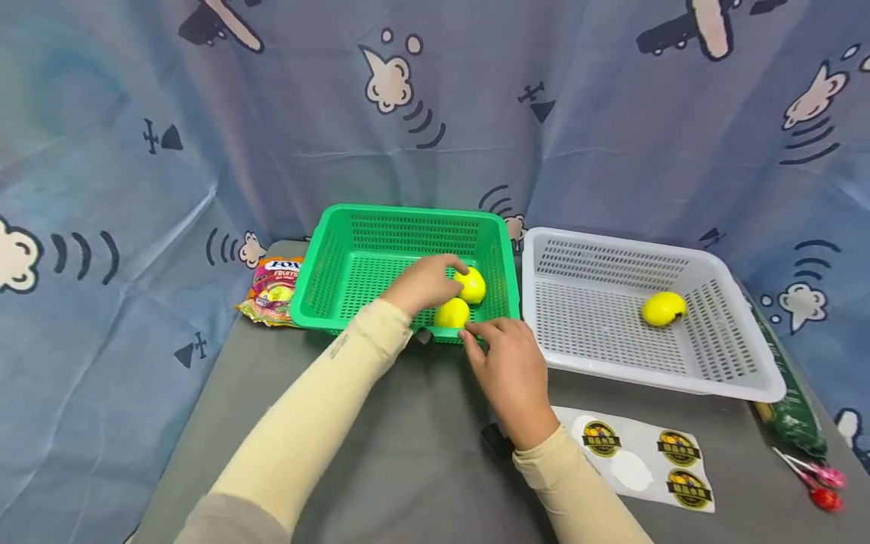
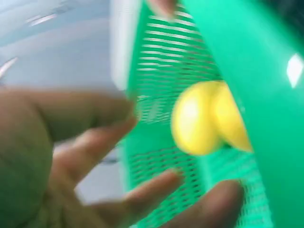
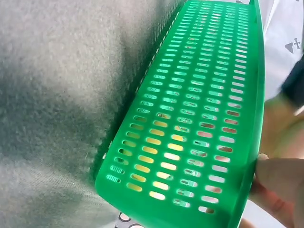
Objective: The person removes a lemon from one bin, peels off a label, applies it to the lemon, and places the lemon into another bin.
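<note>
My left hand (image 1: 427, 285) reaches into the green basket (image 1: 405, 211), close beside two lemons at its right end. In the left wrist view its fingers are spread and blurred, with space between them and the nearer lemon (image 2: 192, 121). One lemon (image 1: 472, 285) lies behind the other lemon (image 1: 452, 313), near the front wall. My right hand (image 1: 513, 370) holds the basket's front rim near the right corner, thumb and fingertips at the edge. Through the slots in the right wrist view, yellow shows inside the basket wall (image 3: 190, 99).
A white basket (image 1: 598, 366) at the right holds one lemon (image 1: 663, 309) bearing a dark mark. Before it lies a sticker sheet (image 1: 632, 474). A candy bag (image 1: 272, 292) is at the left; lollipops (image 1: 825, 487) and a green package (image 1: 795, 415) lie at the far right.
</note>
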A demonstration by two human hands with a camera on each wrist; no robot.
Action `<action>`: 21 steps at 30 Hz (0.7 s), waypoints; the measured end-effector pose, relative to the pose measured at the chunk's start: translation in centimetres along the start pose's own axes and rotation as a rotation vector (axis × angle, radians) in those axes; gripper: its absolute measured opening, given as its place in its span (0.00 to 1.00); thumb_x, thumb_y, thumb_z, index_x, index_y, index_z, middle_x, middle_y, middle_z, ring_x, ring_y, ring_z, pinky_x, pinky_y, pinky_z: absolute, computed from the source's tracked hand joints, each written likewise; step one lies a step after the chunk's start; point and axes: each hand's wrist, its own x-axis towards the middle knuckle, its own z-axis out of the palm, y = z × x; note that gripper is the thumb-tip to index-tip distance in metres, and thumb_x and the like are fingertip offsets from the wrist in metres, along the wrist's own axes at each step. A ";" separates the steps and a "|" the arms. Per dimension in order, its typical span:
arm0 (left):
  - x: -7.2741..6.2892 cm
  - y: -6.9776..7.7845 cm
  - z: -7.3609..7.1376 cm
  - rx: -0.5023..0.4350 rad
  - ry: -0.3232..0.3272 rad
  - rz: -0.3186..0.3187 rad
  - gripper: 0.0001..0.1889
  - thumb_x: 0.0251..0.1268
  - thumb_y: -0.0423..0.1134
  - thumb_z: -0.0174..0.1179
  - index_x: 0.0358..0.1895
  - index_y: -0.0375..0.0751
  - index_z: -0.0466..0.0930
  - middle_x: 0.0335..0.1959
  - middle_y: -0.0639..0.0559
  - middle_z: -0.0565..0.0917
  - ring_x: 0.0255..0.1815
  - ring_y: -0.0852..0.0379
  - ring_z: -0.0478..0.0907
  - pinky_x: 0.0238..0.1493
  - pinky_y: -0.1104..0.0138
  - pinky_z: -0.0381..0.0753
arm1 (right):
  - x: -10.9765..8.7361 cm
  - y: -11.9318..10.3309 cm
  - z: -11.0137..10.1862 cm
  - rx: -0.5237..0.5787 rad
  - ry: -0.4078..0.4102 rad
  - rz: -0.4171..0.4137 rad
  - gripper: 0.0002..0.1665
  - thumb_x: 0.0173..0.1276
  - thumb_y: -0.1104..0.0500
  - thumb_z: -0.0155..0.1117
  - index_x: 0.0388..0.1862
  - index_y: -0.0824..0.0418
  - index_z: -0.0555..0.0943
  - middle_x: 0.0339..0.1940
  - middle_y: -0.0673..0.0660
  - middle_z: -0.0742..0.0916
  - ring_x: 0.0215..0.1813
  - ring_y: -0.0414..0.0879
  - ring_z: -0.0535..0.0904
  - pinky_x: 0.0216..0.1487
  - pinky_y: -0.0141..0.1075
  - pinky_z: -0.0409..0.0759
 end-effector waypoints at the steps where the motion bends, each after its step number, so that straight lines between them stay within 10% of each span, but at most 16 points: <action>1: 1.1 0.1 0.0 0.051 -0.085 -0.010 0.21 0.80 0.42 0.61 0.71 0.47 0.80 0.72 0.43 0.78 0.38 0.54 0.74 0.40 0.60 0.80 | 0.0 0.0 0.0 0.005 -0.011 0.002 0.11 0.70 0.55 0.78 0.47 0.58 0.94 0.43 0.59 0.91 0.49 0.59 0.83 0.49 0.51 0.84; 5: 3.6 0.0 0.6 0.159 -0.320 -0.083 0.25 0.76 0.43 0.67 0.73 0.52 0.80 0.74 0.45 0.75 0.35 0.55 0.75 0.44 0.59 0.85 | 0.0 -0.1 0.1 0.022 -0.014 -0.003 0.10 0.70 0.55 0.78 0.48 0.57 0.94 0.43 0.58 0.91 0.49 0.58 0.83 0.48 0.50 0.84; 11: 4.2 -0.6 2.0 0.123 -0.354 -0.092 0.26 0.76 0.40 0.66 0.75 0.55 0.77 0.75 0.46 0.74 0.35 0.54 0.72 0.38 0.64 0.75 | 0.2 0.0 0.0 0.028 0.017 -0.022 0.10 0.69 0.56 0.79 0.47 0.58 0.94 0.42 0.58 0.91 0.48 0.59 0.82 0.48 0.50 0.84; 16: 4.0 -1.1 2.8 0.087 -0.249 0.015 0.28 0.76 0.39 0.65 0.76 0.47 0.74 0.74 0.42 0.74 0.56 0.49 0.77 0.49 0.61 0.78 | 0.2 0.2 0.0 0.025 -0.001 -0.006 0.10 0.70 0.55 0.78 0.47 0.57 0.94 0.42 0.57 0.91 0.48 0.58 0.82 0.48 0.49 0.84; 21: 2.4 -1.6 0.9 -0.338 -0.043 0.017 0.33 0.70 0.37 0.72 0.77 0.46 0.72 0.65 0.38 0.77 0.50 0.46 0.80 0.52 0.52 0.85 | 0.1 0.6 -0.2 0.017 -0.014 0.006 0.12 0.70 0.53 0.78 0.49 0.55 0.94 0.43 0.57 0.91 0.49 0.56 0.82 0.46 0.49 0.84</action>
